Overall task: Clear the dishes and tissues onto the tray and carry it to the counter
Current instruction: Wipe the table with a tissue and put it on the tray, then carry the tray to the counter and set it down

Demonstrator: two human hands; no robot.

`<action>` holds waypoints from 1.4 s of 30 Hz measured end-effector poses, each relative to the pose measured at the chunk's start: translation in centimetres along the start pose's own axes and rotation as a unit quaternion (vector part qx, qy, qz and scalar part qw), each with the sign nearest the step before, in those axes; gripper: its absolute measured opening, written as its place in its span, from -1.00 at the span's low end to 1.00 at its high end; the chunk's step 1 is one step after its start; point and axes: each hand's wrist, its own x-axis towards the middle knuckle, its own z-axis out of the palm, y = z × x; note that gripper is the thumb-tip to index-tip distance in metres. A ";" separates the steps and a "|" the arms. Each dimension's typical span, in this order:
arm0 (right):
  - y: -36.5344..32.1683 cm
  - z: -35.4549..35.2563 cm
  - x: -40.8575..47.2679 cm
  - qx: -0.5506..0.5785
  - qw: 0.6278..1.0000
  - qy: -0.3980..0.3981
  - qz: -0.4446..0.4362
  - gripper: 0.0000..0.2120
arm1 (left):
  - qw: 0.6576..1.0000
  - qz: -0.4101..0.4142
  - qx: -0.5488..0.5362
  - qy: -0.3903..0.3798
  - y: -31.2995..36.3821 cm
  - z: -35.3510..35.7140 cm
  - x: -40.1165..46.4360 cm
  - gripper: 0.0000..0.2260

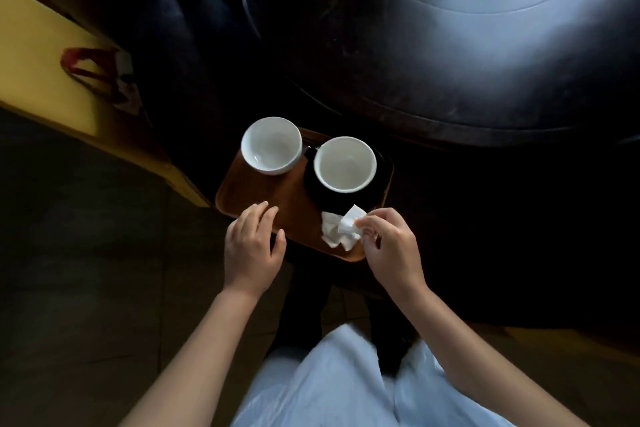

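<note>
While right hand (388,243) pinches tissue (341,230) over tray (277,198); left hand (252,246) rests open, empty.

You have one view only, from a wide-angle camera worn on your head, facing forward and steeply down over your own body. Your pale clothing fills the bottom edge, and both forearms reach up into the frame from there. The wooden tray (277,198) sits near the middle, close below the lens, with your left hand (252,246) and right hand (391,246) at its near edge. The round dark table (433,80) takes the upper right, farther from you, and a yellow surface (52,73) runs along the left. Straight lines bend toward the edges, and the corners are dim. With no second view, nothing is shared.
</note>
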 end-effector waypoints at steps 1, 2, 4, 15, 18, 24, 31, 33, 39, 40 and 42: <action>-0.7 1.2 0.3 -0.005 1.000 0.006 0.008 -0.83 | 1.000 0.004 0.013 -0.012 -1.6 -0.1 0.9 -0.61; -1.4 2.4 0.6 -0.013 1.000 0.010 0.011 -0.83 | 0.999 0.008 0.026 -0.026 -3.1 -0.2 1.7 -0.60; -2.7 4.8 1.2 -0.037 0.999 0.011 0.007 -0.84 | 0.997 0.012 0.045 -0.058 -6.0 0.0 3.3 -0.57; -5.2 12.6 3.9 -0.176 0.984 -0.042 -0.002 -0.79 | 0.987 0.035 0.015 -0.156 -12.2 2.3 6.4 -0.42; -5.2 13.2 3.7 -0.265 0.962 -0.070 0.001 -0.71 | 0.986 0.040 0.006 -0.164 -12.3 2.4 6.8 -0.40; -5.2 13.0 2.4 -0.326 0.944 -0.042 -0.019 -0.73 | 0.984 0.045 -0.016 -0.174 -12.3 2.1 7.3 -0.38; -3.2 7.8 0.9 -0.159 0.976 0.138 0.061 -0.80 | 0.984 -0.008 -0.157 -0.086 -12.4 0.2 8.6 -0.52; -1.7 5.6 1.2 -0.110 0.958 0.183 0.190 -0.79 | 0.981 -0.046 -0.172 -0.073 -12.7 -0.3 10.1 -0.57; 2.4 2.7 4.0 -0.101 0.927 0.007 0.362 -0.64 | 0.971 -0.097 -0.147 -0.161 -12.4 -1.0 14.1 -0.70; 2.5 2.8 4.4 -0.083 0.925 -0.008 0.371 -0.64 | 0.970 -0.100 -0.142 -0.171 -12.3 -1.1 14.5 -0.72; 2.4 3.0 5.1 -0.063 0.922 -0.015 0.381 -0.70 | 0.969 -0.104 -0.123 -0.187 -12.2 -1.1 14.9 -0.72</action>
